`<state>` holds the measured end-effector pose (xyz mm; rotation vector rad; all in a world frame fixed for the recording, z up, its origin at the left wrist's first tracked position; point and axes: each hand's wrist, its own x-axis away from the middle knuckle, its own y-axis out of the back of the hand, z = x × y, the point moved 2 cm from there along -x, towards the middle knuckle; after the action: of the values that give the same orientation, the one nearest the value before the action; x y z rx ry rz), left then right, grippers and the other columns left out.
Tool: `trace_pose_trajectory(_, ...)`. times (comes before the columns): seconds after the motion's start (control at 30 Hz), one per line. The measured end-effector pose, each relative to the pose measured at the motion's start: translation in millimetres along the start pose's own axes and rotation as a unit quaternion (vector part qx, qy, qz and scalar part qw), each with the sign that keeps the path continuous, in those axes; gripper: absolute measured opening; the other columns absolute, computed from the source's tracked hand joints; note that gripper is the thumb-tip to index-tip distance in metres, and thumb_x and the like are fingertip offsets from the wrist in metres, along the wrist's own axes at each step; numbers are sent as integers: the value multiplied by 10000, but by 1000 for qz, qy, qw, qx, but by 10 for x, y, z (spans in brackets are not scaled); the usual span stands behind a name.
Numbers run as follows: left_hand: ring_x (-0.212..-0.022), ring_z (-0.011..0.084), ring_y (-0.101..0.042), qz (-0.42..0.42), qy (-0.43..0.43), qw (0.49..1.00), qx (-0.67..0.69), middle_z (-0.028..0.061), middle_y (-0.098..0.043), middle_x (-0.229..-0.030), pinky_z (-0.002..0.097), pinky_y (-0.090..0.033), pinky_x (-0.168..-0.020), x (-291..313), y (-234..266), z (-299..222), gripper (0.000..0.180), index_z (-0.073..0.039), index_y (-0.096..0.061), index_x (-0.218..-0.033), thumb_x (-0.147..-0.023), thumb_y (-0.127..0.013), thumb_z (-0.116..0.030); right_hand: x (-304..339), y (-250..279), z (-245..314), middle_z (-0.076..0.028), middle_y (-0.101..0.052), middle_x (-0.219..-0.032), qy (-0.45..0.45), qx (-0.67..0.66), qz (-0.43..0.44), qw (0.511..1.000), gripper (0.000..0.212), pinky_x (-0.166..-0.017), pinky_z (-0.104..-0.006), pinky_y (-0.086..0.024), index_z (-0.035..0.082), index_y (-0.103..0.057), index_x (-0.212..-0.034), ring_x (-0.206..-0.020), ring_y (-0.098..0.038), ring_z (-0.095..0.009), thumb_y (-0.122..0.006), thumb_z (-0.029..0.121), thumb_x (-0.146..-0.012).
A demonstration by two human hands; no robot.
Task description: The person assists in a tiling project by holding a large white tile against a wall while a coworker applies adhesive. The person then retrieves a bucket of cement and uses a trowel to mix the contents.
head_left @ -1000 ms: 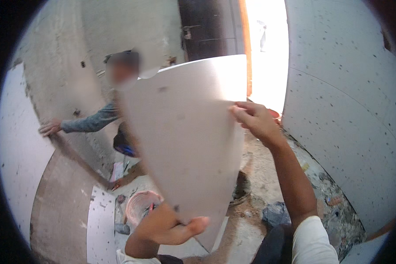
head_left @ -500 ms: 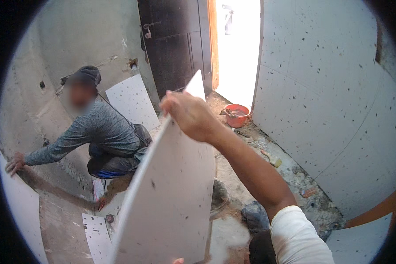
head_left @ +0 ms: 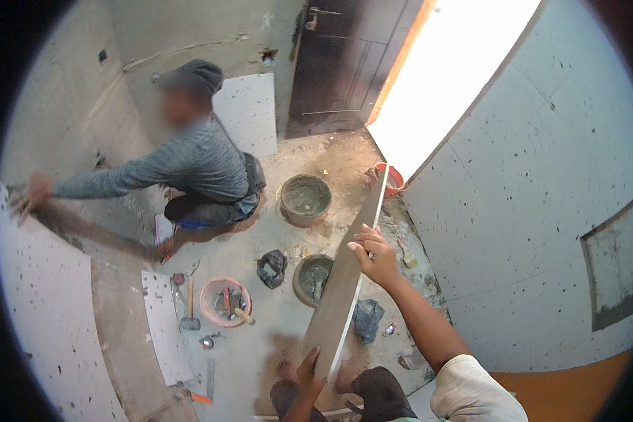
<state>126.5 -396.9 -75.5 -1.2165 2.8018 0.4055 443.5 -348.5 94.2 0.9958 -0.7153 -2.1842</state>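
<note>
Holding a long, thin slab (head_left: pixel 342 292) aslant from the lower centre of the frame toward right of centre, pinching its right edge with the right hand (head_left: pixel 374 257) and its lower end with the left hand (head_left: pixel 308 371), most fingers of the latter hidden; spaced well apart, probably to balance the weight. Flat and dull brownish on the face, pale along the edge. Near the centre, probably for easy reach: a round dark bucket (head_left: pixel 303 221) of wet-looking grey paste. Lower left: loose tools gathered in a pink basin (head_left: pixel 208 302), with a wooden-handled mallet (head_left: pixel 190 309) beside.
</note>
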Motion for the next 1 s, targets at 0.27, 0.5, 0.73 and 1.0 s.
trace_pose_trajectory(0.27,-1045,302,-567,-162,121,979,38,180,-592,-1098,358,-440,-906,104,-69,-219,434,-24,-552,-1126,-705,-659,-12,-144,-132,241,-97,-664,-912,51,54,63,995,125,-1016,-483,-327,35,-673,-748,-1085,-572,-280,-675,155,-783)
trace_pose_trajectory(0.5,-1145,300,-510,-101,237,962,86,166,-553,-1183,359,-374,-982,180,34,-234,475,-25,-528,-1179,-730,-678,-73,-301,51,375,-82,-644,-736,88,66,186,976,173,-1020,-504,-283,49,-620,-644,-818,-628,-283,-672,169,-758)
trace_pose_trajectory(0.73,-1182,220,-476,-180,253,933,181,118,-528,-1239,322,-346,-1011,231,-10,-318,419,4,-526,-1211,-811,-616,-82,-1142,238,-470,-164,-561,-1106,89,37,-35,995,476,-1046,-447,-273,10,-492,-1224,-1077,-523,-325,-628,200,-808)
trace_pose_trajectory(1.0,-1130,224,-532,-204,283,927,139,132,-572,-1189,307,-360,-1006,122,-62,-339,356,26,-591,-1121,-799,-645,-116,-1897,-598,-2574,-140,-516,-1189,-231,-544,92,802,430,-783,-250,-436,120,-421,-1323,-926,-547,-176,-415,331,-949)
